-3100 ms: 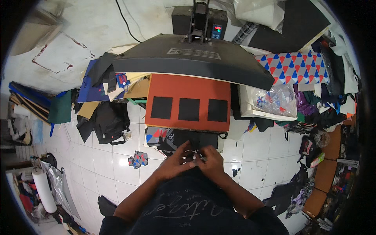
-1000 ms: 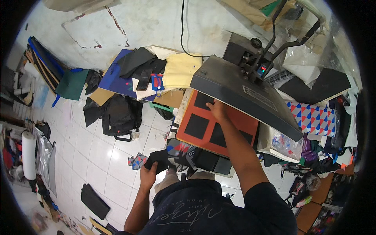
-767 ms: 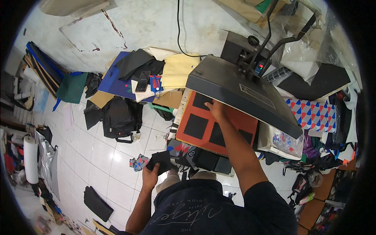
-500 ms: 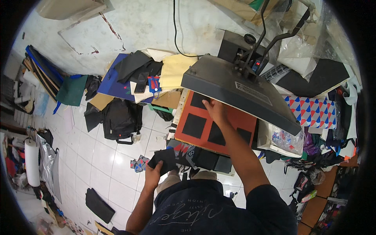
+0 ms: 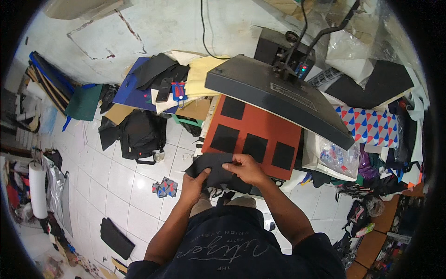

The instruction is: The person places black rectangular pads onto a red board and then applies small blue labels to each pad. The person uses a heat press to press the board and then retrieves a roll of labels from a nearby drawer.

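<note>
My left hand (image 5: 192,186) grips a stack of black fabric pieces (image 5: 210,163) in front of my body, thumb on top. At the stack's right side, my right hand (image 5: 247,169) pinches a piece between thumb and fingers. Just beyond both hands lies the orange-red pad (image 5: 265,123) of a heat press. Several flat black squares rest on it, apart from one another, one of them a back-left square (image 5: 232,108). Above the pad, the press's dark upper plate (image 5: 278,95) is raised and tilted. How many pieces I hold cannot be made out.
Patterned red, blue and grey pieces (image 5: 166,187) lie on the tiled floor at left, near a black backpack (image 5: 144,135). Left of the press are yellow fabric (image 5: 204,76) and a phone (image 5: 164,90). A white box (image 5: 325,156) holding a plastic bag stands at right.
My right hand has left the back-left square on the pad and come back to the black stack. My left hand has moved the stack slightly right and up, toward the pad.
</note>
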The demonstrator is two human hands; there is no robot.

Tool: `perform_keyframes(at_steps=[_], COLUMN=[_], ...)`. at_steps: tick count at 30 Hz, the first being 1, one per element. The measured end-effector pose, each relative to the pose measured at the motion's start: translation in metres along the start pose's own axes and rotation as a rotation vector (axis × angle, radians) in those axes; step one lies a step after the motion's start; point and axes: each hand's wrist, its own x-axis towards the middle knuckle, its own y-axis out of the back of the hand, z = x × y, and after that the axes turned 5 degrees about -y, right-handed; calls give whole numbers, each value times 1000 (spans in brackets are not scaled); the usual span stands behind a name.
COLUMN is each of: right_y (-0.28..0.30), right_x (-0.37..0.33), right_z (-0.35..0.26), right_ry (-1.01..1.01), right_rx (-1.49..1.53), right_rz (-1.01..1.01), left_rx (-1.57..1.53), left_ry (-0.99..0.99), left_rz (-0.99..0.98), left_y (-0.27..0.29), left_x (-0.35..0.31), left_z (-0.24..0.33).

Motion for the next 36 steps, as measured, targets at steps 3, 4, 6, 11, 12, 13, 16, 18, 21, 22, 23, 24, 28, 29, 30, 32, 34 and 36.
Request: perform_keyframes(at_steps=[3,4,6,11,12,13,16,18,21,22,23,24,28,29,30,32,34,36], right_y=[28,46,83,156,170,193,180,176,189,186,182,178,179,178,179,174,177,181], right_x=[7,20,51,118,129,142,156,157,158,158,158,158,159,158,159,160,154,149], right_z=[-16,-1,11,49,65,93,89,91,118,114,111,108,110,115,119,113,106,95], right_ry=[27,30,-5,-76,-51,-32,27,87,186,203,219,237,307,319,368,375,366,361], right_rx=[-22,48,-88,-83,-242,-406,-477,-499,-589,-552,-516,-523,-590,-615,-477,-491,-541,-621], right_rz=[142,223,408,582,642,721,657,686,828,776,725,720,819,867,856,881,908,943], left_rx=[-73,-59,-95,-65,-3,-13,-18,-23,-15,-6,0,6,75,105,134,163,161,83], left_ry=[12,32,9,17,57,46,12,9,23,24,19,14,-20,-19,-17,-9,17,21], left_rz=[65,119,138,193,233,227,335,322,270,275,277,278,260,235,210,209,229,222], left_y=[15,10,27,58,59,57,82,94,90,91,91,91,86,85,85,84,79,73], left_x=[-3,-7,-7,-25,-30,-31,-48,-53,-49,-50,-51,-51,-47,-46,-46,-46,-47,-45], left_z=[-13,-3,-18,-38,-39,-43,-58,-71,-78,-75,-72,-70,-61,-61,-60,-59,-61,-61])
